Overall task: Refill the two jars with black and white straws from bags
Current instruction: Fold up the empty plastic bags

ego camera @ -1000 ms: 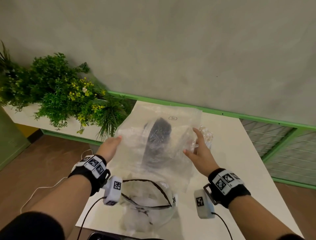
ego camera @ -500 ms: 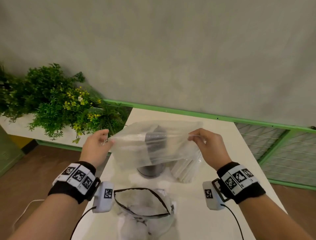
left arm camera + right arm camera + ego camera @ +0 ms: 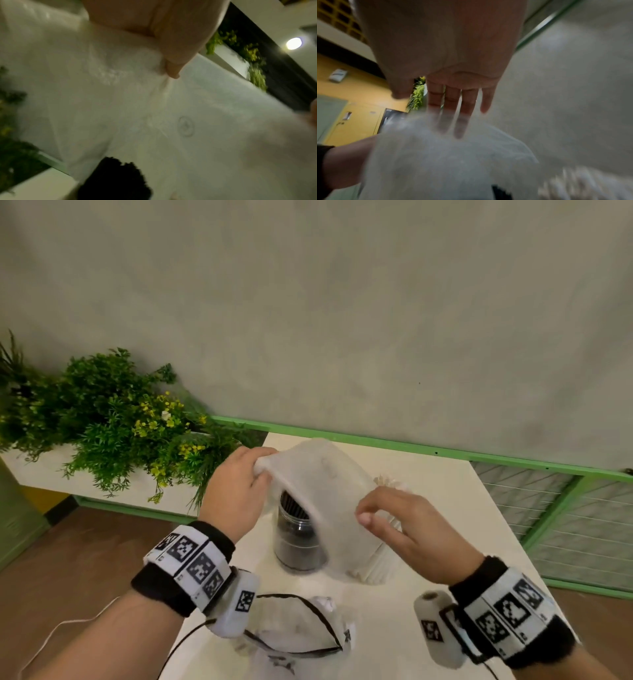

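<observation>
My left hand [image 3: 239,491] pinches one end of an empty clear plastic bag [image 3: 325,494] and holds it up over the table; the left wrist view shows its thumb pressed into the film [image 3: 120,108]. My right hand [image 3: 404,525] is at the bag's other end. Its fingers [image 3: 452,102] are straight and lie behind the film [image 3: 445,162], and the thumb stands clear of it. Below the bag stands a clear jar of black straws [image 3: 298,539]. A jar of white straws [image 3: 380,566] is beside it, mostly hidden by the bag and my right hand.
A clear pouch with a black zip rim [image 3: 294,631] lies at the white table's [image 3: 452,508] near edge, holding crumpled plastic. Green plants [image 3: 113,419] fill a planter left of the table. A green railing with mesh [image 3: 565,508] runs on the right.
The bag was stretched flat between both hands; now it is bunched and blurred with motion. My left hand has moved right and up, and my right hand has come down and let go of its pinch.
</observation>
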